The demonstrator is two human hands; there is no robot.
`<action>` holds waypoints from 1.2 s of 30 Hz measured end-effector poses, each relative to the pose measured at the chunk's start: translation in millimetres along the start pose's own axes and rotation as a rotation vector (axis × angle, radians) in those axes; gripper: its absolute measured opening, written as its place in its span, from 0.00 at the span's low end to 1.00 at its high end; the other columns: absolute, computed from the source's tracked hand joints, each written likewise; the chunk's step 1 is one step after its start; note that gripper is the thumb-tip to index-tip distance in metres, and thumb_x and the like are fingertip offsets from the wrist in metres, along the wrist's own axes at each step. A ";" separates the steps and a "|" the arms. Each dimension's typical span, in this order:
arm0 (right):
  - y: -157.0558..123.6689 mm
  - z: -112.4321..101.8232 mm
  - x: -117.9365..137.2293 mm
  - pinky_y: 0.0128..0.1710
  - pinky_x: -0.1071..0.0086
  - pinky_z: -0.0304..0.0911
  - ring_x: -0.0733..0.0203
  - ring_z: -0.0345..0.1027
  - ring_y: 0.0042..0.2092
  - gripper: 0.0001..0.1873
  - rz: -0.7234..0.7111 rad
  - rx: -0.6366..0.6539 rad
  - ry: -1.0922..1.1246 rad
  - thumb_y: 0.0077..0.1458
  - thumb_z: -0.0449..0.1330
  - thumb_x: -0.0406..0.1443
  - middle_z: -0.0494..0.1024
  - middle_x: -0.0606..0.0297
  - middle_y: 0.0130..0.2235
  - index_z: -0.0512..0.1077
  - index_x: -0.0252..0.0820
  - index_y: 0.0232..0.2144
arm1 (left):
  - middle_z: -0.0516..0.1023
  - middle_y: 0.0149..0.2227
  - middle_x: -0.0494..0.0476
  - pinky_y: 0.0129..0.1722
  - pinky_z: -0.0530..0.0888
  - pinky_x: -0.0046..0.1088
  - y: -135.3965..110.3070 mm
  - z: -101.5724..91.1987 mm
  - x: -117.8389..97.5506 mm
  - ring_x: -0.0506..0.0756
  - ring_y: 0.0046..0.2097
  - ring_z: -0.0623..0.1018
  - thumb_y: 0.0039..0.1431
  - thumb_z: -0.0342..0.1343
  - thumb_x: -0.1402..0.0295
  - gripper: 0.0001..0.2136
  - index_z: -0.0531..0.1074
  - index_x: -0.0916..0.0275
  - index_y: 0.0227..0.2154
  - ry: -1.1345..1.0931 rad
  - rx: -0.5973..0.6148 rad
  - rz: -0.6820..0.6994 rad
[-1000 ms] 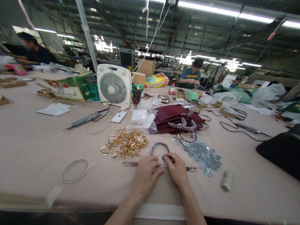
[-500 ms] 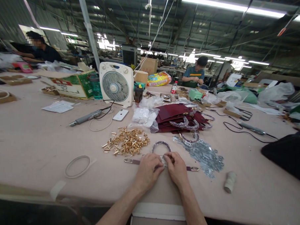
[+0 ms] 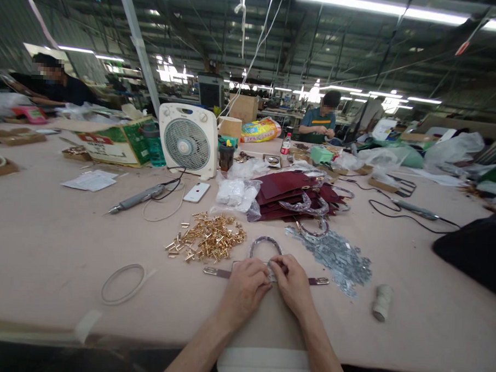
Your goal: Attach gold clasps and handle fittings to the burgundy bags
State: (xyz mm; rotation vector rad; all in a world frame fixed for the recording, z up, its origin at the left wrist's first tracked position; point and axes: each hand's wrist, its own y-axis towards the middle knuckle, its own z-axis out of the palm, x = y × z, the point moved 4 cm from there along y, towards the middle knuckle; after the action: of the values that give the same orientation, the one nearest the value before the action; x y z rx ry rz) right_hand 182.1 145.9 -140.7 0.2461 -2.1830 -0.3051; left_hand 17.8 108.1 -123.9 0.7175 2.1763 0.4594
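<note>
Maroon strap with gold-toned metal ends (image 3: 223, 274) lies across the pale-pink table (image 3: 56, 243), under left hand (image 3: 246, 284) and right hand (image 3: 291, 281), fingers bunched close together; I cannot tell what they grip. Fine positioning seems in hand, calling next for steady fingertips.

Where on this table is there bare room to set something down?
Left: the bare tabletop between the papers and near edge, left of the white ring. Right: the gap between the silver plates and black item, beyond the pale roll. It's crowded beyond your left hand and right hand, where the gold-coloured pieces, maroon stack and silver plates sit close together.
</note>
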 end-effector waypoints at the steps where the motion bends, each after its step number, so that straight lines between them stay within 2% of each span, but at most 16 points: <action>1: -0.3 0.0 -0.1 0.40 0.63 0.66 0.55 0.72 0.36 0.10 0.004 -0.002 0.009 0.65 0.58 0.42 0.78 0.61 0.36 0.78 0.45 0.37 | 0.81 0.44 0.53 0.54 0.70 0.41 -0.1 -0.4 0.0 0.58 0.51 0.75 0.64 0.63 0.72 0.03 0.76 0.58 0.34 -0.003 -0.004 -0.002; 5: -4.4 -2.9 0.2 0.41 0.64 0.66 0.54 0.72 0.38 0.11 0.027 0.004 0.128 0.65 0.60 0.43 0.78 0.61 0.38 0.78 0.45 0.38 | 0.80 0.49 0.55 0.57 0.72 0.43 -1.9 -3.0 3.7 0.59 0.54 0.76 0.60 0.67 0.72 0.06 0.77 0.57 0.36 -0.025 -0.029 -0.084; 9: -14.1 -13.2 -1.6 0.43 0.65 0.65 0.54 0.72 0.42 0.12 0.055 0.005 0.311 0.66 0.60 0.45 0.78 0.61 0.39 0.77 0.44 0.41 | 0.78 0.55 0.59 0.61 0.72 0.48 -5.9 -2.9 8.2 0.63 0.59 0.75 0.53 0.72 0.66 0.23 0.74 0.56 0.51 0.009 -0.059 -0.151; 12: -19.5 -17.4 1.3 0.43 0.66 0.64 0.55 0.71 0.41 0.11 0.017 0.087 0.340 0.66 0.61 0.44 0.78 0.62 0.38 0.77 0.44 0.40 | 0.77 0.57 0.61 0.63 0.71 0.51 -7.5 -0.8 9.2 0.65 0.60 0.74 0.49 0.75 0.62 0.30 0.72 0.57 0.56 0.063 -0.075 -0.148; 15: -20.4 -16.8 8.7 0.43 0.66 0.63 0.55 0.71 0.41 0.10 -0.048 0.168 0.287 0.66 0.61 0.43 0.77 0.63 0.37 0.78 0.45 0.38 | 0.77 0.57 0.61 0.63 0.71 0.51 -7.3 1.0 9.0 0.65 0.61 0.73 0.50 0.74 0.61 0.30 0.73 0.59 0.55 0.093 -0.076 -0.141; 21: -15.3 -13.0 18.0 0.44 0.66 0.62 0.56 0.71 0.41 0.08 -0.100 0.202 0.193 0.66 0.60 0.39 0.77 0.64 0.36 0.78 0.46 0.37 | 0.78 0.55 0.61 0.62 0.72 0.50 -5.7 -0.7 5.2 0.64 0.59 0.74 0.55 0.71 0.60 0.25 0.74 0.58 0.54 0.088 -0.085 -0.124; 31: -8.7 -9.3 12.4 0.42 0.65 0.62 0.57 0.70 0.40 0.07 -0.068 0.236 0.134 0.64 0.59 0.38 0.75 0.65 0.36 0.78 0.46 0.36 | 0.79 0.54 0.60 0.61 0.72 0.50 -6.2 -1.2 6.0 0.64 0.58 0.75 0.54 0.72 0.63 0.25 0.74 0.58 0.54 0.093 -0.096 -0.123; 36: -8.6 -6.7 10.2 0.40 0.65 0.64 0.58 0.69 0.37 0.07 -0.069 0.219 0.104 0.63 0.60 0.38 0.73 0.64 0.37 0.80 0.47 0.37 | 0.80 0.54 0.60 0.61 0.73 0.50 -5.4 -2.6 4.5 0.63 0.58 0.75 0.57 0.69 0.62 0.22 0.75 0.58 0.53 0.085 -0.106 -0.125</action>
State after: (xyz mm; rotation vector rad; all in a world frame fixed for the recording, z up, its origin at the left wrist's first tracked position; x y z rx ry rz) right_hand 182.2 133.9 -131.7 0.4504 -2.1078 -0.0886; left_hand 11.5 106.5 -127.7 0.5094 2.2420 0.5444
